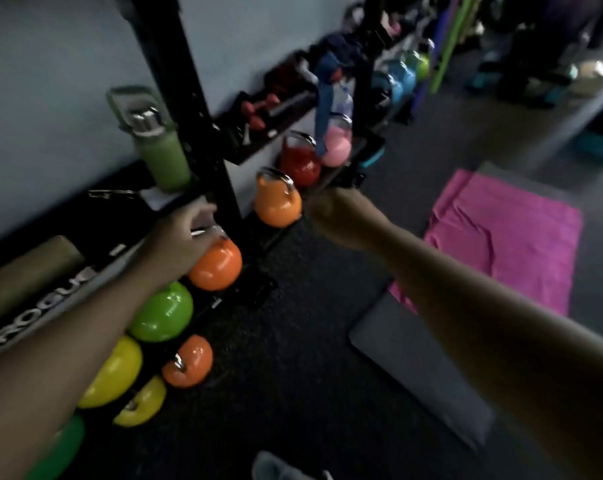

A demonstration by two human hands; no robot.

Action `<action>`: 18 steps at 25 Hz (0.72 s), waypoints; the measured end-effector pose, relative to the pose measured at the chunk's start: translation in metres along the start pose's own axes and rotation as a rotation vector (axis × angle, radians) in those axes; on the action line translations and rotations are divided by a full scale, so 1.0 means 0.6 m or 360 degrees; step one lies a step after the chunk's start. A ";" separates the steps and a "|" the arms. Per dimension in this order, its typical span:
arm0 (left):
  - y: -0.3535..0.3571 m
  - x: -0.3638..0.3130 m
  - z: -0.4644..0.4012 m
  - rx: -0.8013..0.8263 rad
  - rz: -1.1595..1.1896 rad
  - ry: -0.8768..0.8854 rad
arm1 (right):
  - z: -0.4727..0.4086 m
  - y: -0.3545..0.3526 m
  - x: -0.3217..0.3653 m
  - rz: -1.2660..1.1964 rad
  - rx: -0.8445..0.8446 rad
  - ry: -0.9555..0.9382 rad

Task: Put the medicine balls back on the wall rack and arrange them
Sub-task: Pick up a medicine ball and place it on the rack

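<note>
The picture is blurry, so some things are hard to make out. The left hand (186,230) reaches to the metal handle of an orange weight (217,265) that sits by the low black rack (51,289) along the wall; its fingers look curled around the handle, but the blur makes it hard to be sure. The right hand (331,216) is stretched out ahead and looks like a loose fist with nothing in it that I can see, and I cannot tell more than that. The round weights all have handles on top, and no plain ball shows clearly. I count three orange ones: the one by the left hand, one further along (277,202), and a small one on the floor (189,362). There is one bright green one (163,313), two yellow ones (115,372), one red one (300,166) and one pink one (336,147). More blue and green ones (405,74) stand far back, too blurry to count. A green bottle (161,150) stands on a shelf just beside the black post (196,109), right above the left hand. On the dark floor lie a grey mat (417,368) and a pink towel (507,237) that partly covers it, well apart from the rack.
</note>
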State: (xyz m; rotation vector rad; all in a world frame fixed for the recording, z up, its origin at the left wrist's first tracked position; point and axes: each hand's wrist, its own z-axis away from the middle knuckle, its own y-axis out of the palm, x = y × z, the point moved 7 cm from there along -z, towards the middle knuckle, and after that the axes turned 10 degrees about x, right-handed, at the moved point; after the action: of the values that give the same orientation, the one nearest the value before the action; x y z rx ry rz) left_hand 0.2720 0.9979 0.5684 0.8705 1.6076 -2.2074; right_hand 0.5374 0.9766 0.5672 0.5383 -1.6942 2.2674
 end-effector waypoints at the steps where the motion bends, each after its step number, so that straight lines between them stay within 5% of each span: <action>1: 0.086 0.012 0.010 0.0195 -0.0005 -0.0031 | 0.053 0.054 -0.060 -0.0031 0.0053 0.0137; 6: 0.460 -0.074 0.153 0.0977 -0.0479 0.0056 | 0.412 0.281 -0.288 -0.0317 0.0346 0.0706; 10: 0.696 -0.209 0.302 0.1572 -0.0930 0.0384 | 0.715 0.386 -0.422 -0.0572 0.0320 0.1264; 18: 0.955 -0.354 0.592 0.2267 -0.1589 0.1026 | 1.096 0.551 -0.478 -0.1047 0.0061 0.1748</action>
State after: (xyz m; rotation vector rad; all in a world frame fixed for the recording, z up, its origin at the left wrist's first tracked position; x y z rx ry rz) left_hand 0.6405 0.4436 0.3316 1.2871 0.1753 -4.1958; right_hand 0.7472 0.2556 0.3214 -0.1599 -0.7538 1.5772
